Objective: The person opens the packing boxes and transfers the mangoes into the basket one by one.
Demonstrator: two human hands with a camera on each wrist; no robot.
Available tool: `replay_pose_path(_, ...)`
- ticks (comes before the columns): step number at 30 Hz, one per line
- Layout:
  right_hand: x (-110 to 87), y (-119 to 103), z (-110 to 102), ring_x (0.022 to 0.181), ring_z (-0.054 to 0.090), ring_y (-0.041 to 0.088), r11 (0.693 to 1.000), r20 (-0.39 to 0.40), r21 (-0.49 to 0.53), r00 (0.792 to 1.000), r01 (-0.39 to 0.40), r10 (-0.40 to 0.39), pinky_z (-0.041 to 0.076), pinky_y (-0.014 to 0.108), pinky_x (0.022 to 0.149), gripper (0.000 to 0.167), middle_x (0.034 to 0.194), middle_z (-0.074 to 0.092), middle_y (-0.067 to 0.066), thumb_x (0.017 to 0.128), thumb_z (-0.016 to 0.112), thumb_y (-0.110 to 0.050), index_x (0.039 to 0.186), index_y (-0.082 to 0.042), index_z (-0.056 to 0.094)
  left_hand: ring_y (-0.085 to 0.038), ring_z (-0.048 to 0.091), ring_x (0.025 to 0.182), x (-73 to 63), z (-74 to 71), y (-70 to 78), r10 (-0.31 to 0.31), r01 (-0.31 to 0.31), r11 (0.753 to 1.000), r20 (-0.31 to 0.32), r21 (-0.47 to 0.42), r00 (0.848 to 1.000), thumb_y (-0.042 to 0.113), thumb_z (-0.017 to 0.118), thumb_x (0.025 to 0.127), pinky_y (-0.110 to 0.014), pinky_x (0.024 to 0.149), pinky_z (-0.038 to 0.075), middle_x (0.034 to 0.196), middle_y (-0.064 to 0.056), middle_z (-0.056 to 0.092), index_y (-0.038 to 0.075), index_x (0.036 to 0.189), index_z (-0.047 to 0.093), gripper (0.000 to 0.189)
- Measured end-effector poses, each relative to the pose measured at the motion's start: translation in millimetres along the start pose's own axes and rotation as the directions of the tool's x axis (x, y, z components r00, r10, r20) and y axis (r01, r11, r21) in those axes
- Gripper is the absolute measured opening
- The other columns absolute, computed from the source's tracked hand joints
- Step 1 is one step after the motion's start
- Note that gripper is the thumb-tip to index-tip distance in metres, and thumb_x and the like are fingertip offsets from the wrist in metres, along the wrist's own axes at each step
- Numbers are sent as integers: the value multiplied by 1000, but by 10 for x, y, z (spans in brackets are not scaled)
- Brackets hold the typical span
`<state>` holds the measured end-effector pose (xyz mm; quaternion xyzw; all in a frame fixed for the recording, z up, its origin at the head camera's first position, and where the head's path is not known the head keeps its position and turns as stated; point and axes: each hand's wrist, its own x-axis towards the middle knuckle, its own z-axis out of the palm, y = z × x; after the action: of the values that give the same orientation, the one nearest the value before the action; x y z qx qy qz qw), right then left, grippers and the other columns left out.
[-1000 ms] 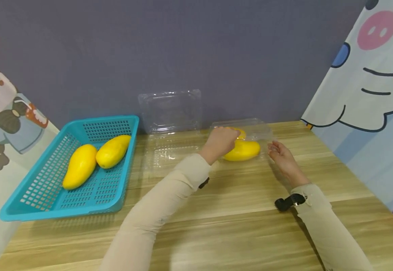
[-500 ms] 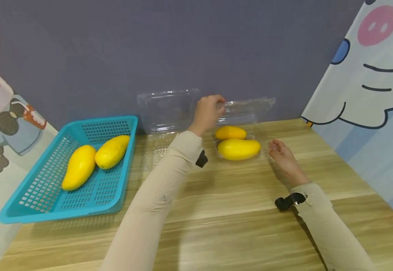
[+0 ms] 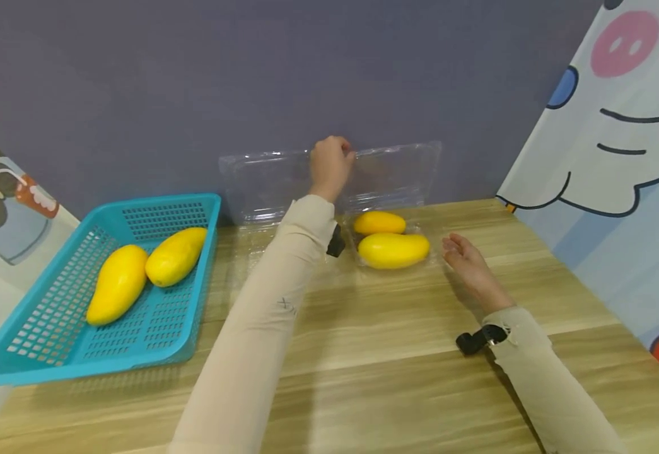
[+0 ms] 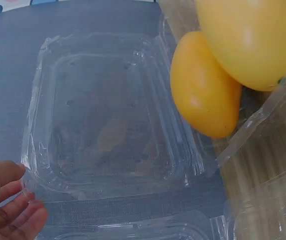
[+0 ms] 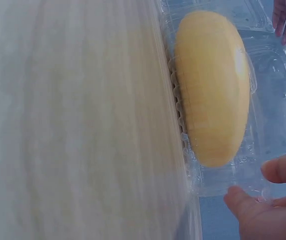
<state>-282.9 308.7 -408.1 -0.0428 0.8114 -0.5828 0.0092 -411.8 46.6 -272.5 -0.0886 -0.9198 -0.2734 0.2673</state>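
Swung further upright since the earlier frames, the clear rectangular plastic lid (image 3: 400, 170) now stands behind its tray, and the bare left hand (image 3: 329, 162) is higher. Nearer us, the bare right hand (image 3: 471, 268) rests beside the clear shallow plastic tray (image 5: 213, 186), fingers parted, grasping nothing. Inside the tray lie the large yellow oval mango (image 3: 394, 251) and, behind it, the small orange-yellow mango (image 3: 380, 222). Farther off, the left fingers curve loosely at the lid's corner; we cannot tell whether they pinch it. We judge that a stiff hinge could spring the lid down, or a tug drag the light tray. We count one turquoise perforated plastic basket (image 3: 136, 364), four mangoes (two basketed), two hands and, farthest, two raised lids.
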Motion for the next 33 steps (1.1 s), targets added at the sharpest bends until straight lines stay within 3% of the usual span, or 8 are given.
replay_pose_path(7, -40, 20, 36, 139, 15, 43, 1000, 2, 10, 1000, -15, 15, 18, 53, 112, 58, 151, 11, 33, 99, 30, -3, 145, 12, -2, -25, 66, 96, 18, -4, -18, -60, 58, 997, 44, 56, 997, 20, 67, 87, -34, 83, 52, 108, -6, 70, 10, 112, 69, 27)
replay_pose_path(12, -50, -6, 30, 140, 15, 41, 1000, 0, 13, 1000, -14, 14, 18, 52, 112, 58, 151, 11, 32, 100, 30, -4, 145, 12, -2, -28, 64, 100, 11, -31, 0, -85, 74, 994, 140, 81, 987, 19, 65, 88, -36, 86, 51, 109, -12, 67, 4, 111, 65, 29)
replay_pose_path(14, -47, -10, 24, 139, 15, 42, 1000, -5, 10, 1000, -10, 10, 18, 52, 112, 57, 150, 11, 33, 99, 30, -4, 145, 13, -1, -29, 62, 101, 6, -38, 9, -72, 59, 995, 165, 83, 984, 20, 65, 87, -36, 88, 50, 112, -13, 65, 1, 113, 62, 32)
replay_pose_path(20, -38, -7, 2, 139, 17, 43, 1000, -9, -16, 1000, -2, 2, 19, 52, 111, 57, 149, 13, 34, 99, 30, -3, 144, 14, 0, -28, 58, 111, -2, -26, 40, -14, -1, 995, 150, 101, 989, 18, 64, 87, -34, 96, 46, 130, -12, 55, 3, 132, 51, 49)
replay_pose_path(26, -21, -10, -32, 139, 16, 42, 1000, -7, -14, 1000, -15, 15, 19, 51, 112, 57, 150, 12, 33, 100, 30, -4, 145, 13, 0, -24, 56, 115, -110, -13, 152, 103, -114, 991, 146, 71, 984, 16, 64, 88, -32, 95, 47, 135, -10, 53, 8, 135, 50, 50)
replay_pose_path(30, 12, -10, -34, 139, 16, 43, 1000, -4, 0, 1000, -3, 3, 20, 49, 112, 57, 150, 12, 34, 99, 31, -3, 144, 14, 0, -24, 56, 115, -273, 35, 222, 159, -173, 984, 250, 37, 955, 20, 64, 88, -34, 94, 47, 134, -8, 53, 10, 135, 50, 49)
replay_pose_path(31, 19, -7, -35, 139, 16, 43, 1000, -1, 5, 1000, -1, 1, 20, 49, 112, 57, 150, 12, 34, 99, 31, -2, 144, 14, 0, -23, 56, 114, -319, 53, 235, 160, -175, 984, 301, 23, 940, 21, 65, 88, -34, 94, 47, 134, -7, 54, 10, 135, 50, 50)
replay_pose_path(33, 34, -2, -32, 139, 16, 43, 1000, 0, 17, 1000, 3, -3, 20, 48, 112, 57, 150, 11, 34, 99, 32, -2, 144, 14, 0, -23, 56, 115, -410, 87, 254, 158, -176, 984, 419, 5, 894, 24, 66, 88, -33, 96, 46, 134, -6, 54, 10, 135, 49, 52)
